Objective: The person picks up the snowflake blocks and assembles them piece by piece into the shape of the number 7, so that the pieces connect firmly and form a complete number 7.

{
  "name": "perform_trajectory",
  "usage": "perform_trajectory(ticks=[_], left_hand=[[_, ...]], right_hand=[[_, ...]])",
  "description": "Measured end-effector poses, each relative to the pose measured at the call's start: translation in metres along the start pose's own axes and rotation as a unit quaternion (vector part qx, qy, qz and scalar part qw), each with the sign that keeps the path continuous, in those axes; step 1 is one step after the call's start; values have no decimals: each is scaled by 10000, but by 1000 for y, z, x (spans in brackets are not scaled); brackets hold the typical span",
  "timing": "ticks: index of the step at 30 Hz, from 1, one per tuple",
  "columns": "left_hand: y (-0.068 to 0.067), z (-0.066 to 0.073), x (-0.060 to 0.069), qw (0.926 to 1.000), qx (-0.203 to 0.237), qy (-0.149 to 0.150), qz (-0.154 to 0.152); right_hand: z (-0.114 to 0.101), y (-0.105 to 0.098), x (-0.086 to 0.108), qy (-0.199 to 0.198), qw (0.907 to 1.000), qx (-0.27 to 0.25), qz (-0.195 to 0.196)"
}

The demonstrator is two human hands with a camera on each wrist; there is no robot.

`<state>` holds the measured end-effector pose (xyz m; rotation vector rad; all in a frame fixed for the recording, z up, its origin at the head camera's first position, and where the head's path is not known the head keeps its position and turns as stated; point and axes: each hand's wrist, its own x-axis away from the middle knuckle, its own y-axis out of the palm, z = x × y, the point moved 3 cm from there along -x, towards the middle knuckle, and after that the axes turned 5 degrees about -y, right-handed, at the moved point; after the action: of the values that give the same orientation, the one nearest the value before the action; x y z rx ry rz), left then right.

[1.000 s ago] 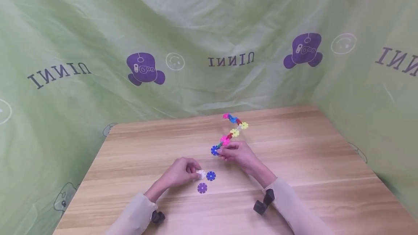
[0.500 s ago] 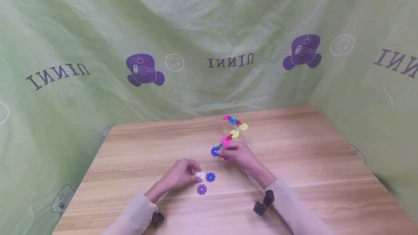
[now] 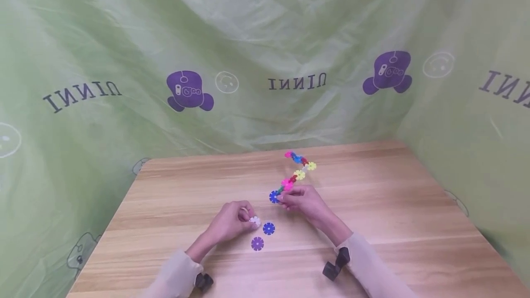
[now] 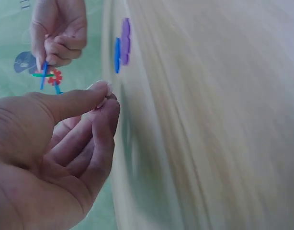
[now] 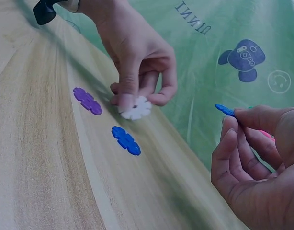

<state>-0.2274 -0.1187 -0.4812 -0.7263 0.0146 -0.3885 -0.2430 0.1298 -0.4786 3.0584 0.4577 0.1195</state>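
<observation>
The left hand (image 3: 232,220) pinches a white disc (image 5: 138,109) by its edge between thumb and fingers. The disc sits just beyond the purple disc (image 3: 257,243) and appears clear of the table. The right hand (image 3: 306,202) grips the near end of a chain (image 3: 299,175) of notched discs, thumb and fingers closed on the blue end disc (image 3: 274,197), farther beyond the purple disc and to its right. From there the chain runs away, bends, and ends in a pink disc (image 3: 288,154), the point farthest from the purple disc; whether that end touches the table cannot be told.

As for progress, the linking looks well along: blue, green, pink, red, yellow and white discs are already joined, though some overlap too much to count. Three discs are apart from the chain: the white one in the fingers, the purple one, and a loose blue disc (image 3: 268,229) just beyond the purple disc and slightly right of it, not touching it. Both lie flat on the table (image 3: 393,206). Past it, well beyond the purple disc, hangs a green cloth (image 3: 248,22).
</observation>
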Motion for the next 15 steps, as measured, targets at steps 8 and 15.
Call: perform_trajectory(ticks=[8,15], left_hand=[[3,19,-1,9951,769,-233,579],[7,29,0,9892,1067,-276,969]], right_hand=[[0,0,3,17,9999,-132,29],[0,2,1,4,9999,-110,48]])
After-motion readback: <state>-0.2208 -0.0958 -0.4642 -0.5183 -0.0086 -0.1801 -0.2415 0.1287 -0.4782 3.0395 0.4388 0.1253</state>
